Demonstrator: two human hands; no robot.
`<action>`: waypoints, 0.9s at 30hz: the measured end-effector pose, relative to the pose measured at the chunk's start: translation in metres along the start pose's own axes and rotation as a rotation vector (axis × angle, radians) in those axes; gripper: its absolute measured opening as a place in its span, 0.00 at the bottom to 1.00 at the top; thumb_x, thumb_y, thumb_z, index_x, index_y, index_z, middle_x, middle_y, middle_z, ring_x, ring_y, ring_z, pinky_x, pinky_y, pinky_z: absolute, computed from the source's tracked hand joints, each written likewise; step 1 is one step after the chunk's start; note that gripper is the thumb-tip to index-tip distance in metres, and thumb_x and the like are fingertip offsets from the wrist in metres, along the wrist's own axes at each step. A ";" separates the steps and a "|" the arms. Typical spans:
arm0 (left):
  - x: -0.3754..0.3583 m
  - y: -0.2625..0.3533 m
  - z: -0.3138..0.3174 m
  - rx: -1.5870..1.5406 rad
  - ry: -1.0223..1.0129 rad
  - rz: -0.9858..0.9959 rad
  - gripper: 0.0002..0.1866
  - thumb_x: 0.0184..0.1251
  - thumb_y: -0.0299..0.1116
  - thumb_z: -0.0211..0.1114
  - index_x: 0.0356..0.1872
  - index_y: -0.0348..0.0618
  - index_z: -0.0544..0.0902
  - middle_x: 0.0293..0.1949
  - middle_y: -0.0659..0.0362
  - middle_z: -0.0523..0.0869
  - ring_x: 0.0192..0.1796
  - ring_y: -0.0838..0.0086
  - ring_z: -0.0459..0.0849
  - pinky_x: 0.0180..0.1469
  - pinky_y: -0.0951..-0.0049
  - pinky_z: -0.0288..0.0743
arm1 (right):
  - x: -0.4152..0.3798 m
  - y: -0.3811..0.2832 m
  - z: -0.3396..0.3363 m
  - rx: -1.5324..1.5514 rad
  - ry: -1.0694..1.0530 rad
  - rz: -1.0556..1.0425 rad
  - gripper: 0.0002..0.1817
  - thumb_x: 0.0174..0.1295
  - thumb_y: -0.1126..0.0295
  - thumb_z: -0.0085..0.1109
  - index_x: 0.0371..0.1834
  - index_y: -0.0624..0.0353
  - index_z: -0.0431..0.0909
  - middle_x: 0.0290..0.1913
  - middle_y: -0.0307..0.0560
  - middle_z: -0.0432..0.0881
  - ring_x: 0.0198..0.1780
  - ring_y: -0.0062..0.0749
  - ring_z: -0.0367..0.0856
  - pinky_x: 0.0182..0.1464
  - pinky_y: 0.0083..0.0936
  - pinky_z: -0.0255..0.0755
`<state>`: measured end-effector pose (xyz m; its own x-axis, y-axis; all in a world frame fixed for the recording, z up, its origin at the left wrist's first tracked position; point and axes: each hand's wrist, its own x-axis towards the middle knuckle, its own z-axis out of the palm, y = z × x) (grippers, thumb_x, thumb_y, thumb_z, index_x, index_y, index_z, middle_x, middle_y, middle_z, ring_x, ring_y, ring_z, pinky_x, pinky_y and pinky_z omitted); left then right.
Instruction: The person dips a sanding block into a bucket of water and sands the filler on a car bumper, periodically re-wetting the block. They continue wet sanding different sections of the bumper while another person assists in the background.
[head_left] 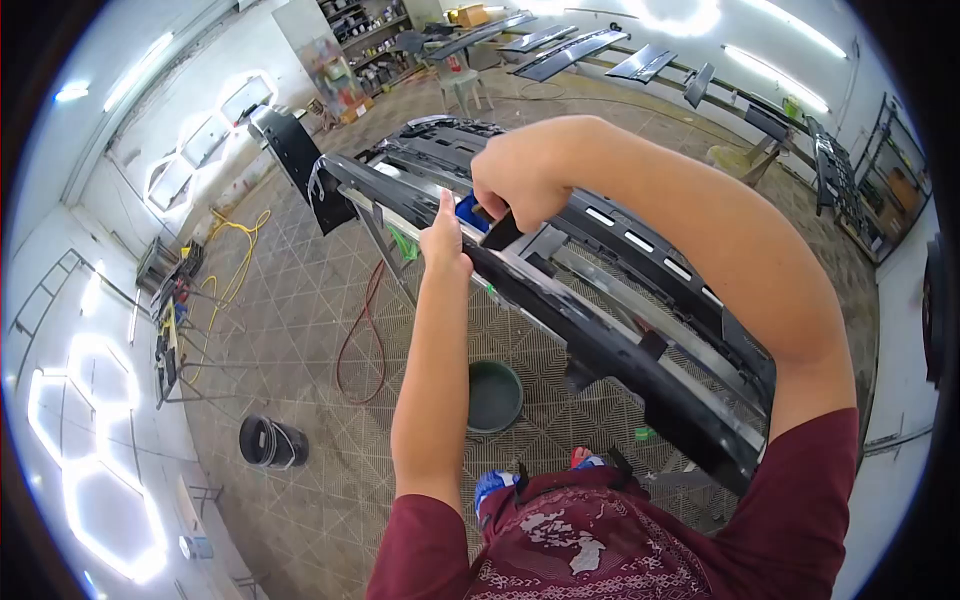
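"Where is the panel (610,345)?"

"Right in front of the person. It's long and black, and slants from the far left down to the near right, above the floor (300,350)."

"And the left hand (447,240)?"

"At the upper part of the panel's near edge. The thumb points up and away; the other fingers are mostly hidden, so I can't tell how far they close."

"The right hand (525,180)?"

"Just beside the left, reaching over the panel with the elbow bent out wide. Its fingers are curled in on a black piece (503,233), which pokes out below them."

"What's that blue thing (467,211)?"

"I can't tell. It shows between the two hands, partly covered."

"Anything beyond the panel?"

"A slotted strip (658,257), also black, partly behind the right forearm."

"And below?"

"A round green tub (495,426) on the floor near the person's feet, a black bucket (291,447) well off to the left, and a red hose (340,360) looping between them."
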<state>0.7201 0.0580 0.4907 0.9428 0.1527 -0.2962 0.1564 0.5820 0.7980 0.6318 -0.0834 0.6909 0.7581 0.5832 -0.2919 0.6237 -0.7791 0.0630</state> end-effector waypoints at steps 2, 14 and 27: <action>0.044 -0.026 -0.019 0.079 0.063 0.207 0.27 0.77 0.47 0.71 0.55 0.27 0.80 0.45 0.53 0.87 0.43 0.64 0.89 0.47 0.56 0.85 | 0.002 0.010 0.016 0.002 -0.036 -0.062 0.14 0.49 0.72 0.69 0.41 0.55 0.91 0.36 0.51 0.90 0.40 0.46 0.89 0.42 0.41 0.81; 0.017 -0.041 -0.066 -0.076 0.035 0.152 0.30 0.87 0.58 0.51 0.47 0.36 0.82 0.37 0.52 0.88 0.36 0.64 0.87 0.42 0.63 0.85 | 0.029 0.024 0.114 0.332 0.205 -0.265 0.18 0.60 0.71 0.65 0.54 0.59 0.88 0.55 0.58 0.87 0.56 0.55 0.85 0.60 0.46 0.78; 0.014 -0.048 -0.073 -0.126 0.106 0.176 0.25 0.87 0.56 0.53 0.47 0.41 0.81 0.36 0.59 0.87 0.35 0.75 0.85 0.42 0.71 0.81 | 0.141 0.008 0.209 0.824 0.910 -0.167 0.13 0.65 0.72 0.69 0.51 0.62 0.89 0.55 0.59 0.89 0.54 0.57 0.89 0.56 0.43 0.82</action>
<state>0.7047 0.0906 0.4100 0.9149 0.3403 -0.2170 -0.0523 0.6331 0.7723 0.7036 -0.0552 0.4513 0.7432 0.3802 0.5505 0.6688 -0.4003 -0.6265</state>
